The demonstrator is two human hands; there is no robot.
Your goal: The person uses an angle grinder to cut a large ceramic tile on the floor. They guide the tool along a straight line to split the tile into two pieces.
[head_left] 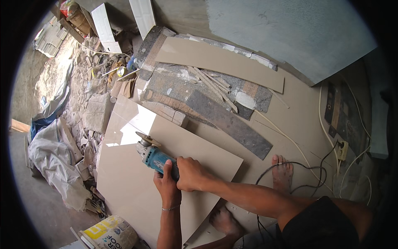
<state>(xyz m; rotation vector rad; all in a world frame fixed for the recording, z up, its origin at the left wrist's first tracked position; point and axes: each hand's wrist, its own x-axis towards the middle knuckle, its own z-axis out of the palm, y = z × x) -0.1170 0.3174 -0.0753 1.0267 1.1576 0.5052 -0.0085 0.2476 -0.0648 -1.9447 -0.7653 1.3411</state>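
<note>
My left hand (166, 186) and my right hand (192, 174) are both closed round the rear body of a teal angle grinder (156, 159). The left thumb lies along its casing, and a bracelet circles that wrist. At the grinder's far end is a thin cutting disc (148, 139), seen nearly edge-on. Below it lies a large glossy beige tile (132, 178), with bright light reflected near its far left corner. Whether the disc touches the tile I cannot tell.
Rubble (89, 99) and a white sack (60, 162) line the left. A bucket (110, 232) stands bottom left. Beyond the tile lie a beige tile strip (219, 62), a dark plank (230, 124) and thin offcuts (209, 85). A black cord (304, 166) runs by my bare foot (282, 174) toward a power strip (342, 150).
</note>
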